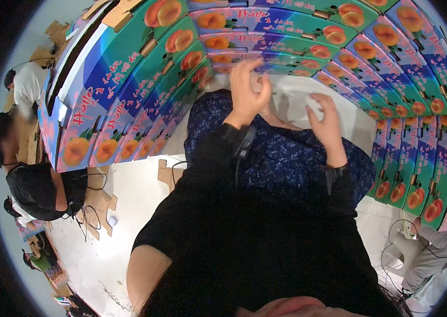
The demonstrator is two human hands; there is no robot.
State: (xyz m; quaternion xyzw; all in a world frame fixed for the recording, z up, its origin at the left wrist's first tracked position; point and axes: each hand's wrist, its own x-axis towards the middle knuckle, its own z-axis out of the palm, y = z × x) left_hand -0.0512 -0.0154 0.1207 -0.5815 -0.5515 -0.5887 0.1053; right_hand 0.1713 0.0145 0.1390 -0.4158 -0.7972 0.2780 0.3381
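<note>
My left hand [251,95] is raised above my lap, its fingers stretched out and the thumb apart, holding nothing. To its right, my right hand [327,127] hovers over the dark blue patterned skirt [276,158]; its fingers are loosely curved and apart, with nothing between them. Stacked cardboard fruit boxes printed with peaches surround my lap: one stack [128,105] on the left, one [265,34] straight ahead and one [392,63] on the right. Neither hand touches a box.
A lower box stack [413,164] stands at my right side. On the left, a person in black [38,185] and another in white [29,84] sit near flat brown cardboard pieces [99,211] and cables. A person in grey trousers [437,253] sits at the lower right.
</note>
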